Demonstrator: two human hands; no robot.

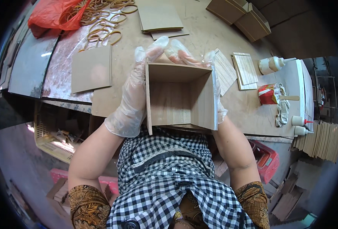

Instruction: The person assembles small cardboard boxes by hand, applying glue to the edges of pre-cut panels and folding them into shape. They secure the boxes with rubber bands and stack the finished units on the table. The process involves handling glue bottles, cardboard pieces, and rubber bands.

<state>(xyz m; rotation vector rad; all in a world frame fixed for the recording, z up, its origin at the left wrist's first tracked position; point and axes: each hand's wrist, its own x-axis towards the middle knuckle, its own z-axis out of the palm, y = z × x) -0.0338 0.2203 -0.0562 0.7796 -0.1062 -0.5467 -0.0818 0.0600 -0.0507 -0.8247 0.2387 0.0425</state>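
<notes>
An open wooden box (171,100) is held up in front of my chest, its hollow side facing me. My left hand (132,95), in a clear plastic glove, presses along the box's left panel, with fingertips curling over the far edge. On the opposite panel, my right hand (193,57), gloved too, grips the far side and right wall; part of it is hidden behind the box. Left of the box lies a square brown board (92,69). Thin slatted wood panels (225,72) rest close by my right hand.
Rubber bands (104,23) spill beside a red plastic bag (58,15). Stacked boards (160,17) lie at the back. A white glue bottle (270,65) and a red cup (267,94) with a flat stick stand at the right. A yellow basket (54,147) sits below the table's left side.
</notes>
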